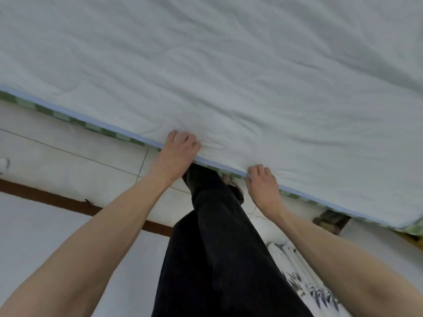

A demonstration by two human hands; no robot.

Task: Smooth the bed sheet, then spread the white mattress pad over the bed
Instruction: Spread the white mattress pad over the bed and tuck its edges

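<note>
Both hands at the near edge of the bed, with the white mattress pad (229, 65) already covering most of it.

Head view: the pad lies across the bed right up to the near side, still creased, its pale blue binding sitting just above a green checked bed sheet (55, 114) that peeks out below; judging by this, the sheet step is finished and only final tugging and flattening of the pad remains. The left hand (180, 149) curls its fingers into a bunched fold at the edge, the right hand (263, 181) pinches the binding nearby, both arms reaching forward and down past dark trousers (219, 248).
</note>
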